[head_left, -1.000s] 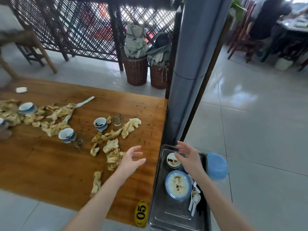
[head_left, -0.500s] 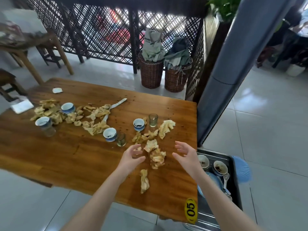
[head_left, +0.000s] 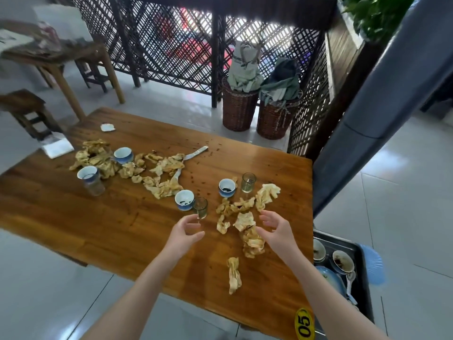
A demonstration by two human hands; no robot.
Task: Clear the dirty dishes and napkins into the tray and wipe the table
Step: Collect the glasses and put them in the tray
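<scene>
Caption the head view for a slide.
Left hand and right hand hover open over a wooden table littered with napkins, cups and glasses; a tray of dirty dishes sits alongside.

Head-worn wide view, facing forward and down, close above table (head_left: 73, 217)

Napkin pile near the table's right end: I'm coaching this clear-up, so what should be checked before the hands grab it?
1. Hands free: left hand and right hand hold nothing. Ok.
2. Pile in reach: napkin pile lies between the hands. Ok.
3. Path clear: small glass stands at the left fingertips and could tip. Not ok.
4. One grab enough: stray napkin lies apart, nearer the person. Not ok.
5. Tray room: tray is partly out of view and already holds bowls. Cannot tell.
</scene>
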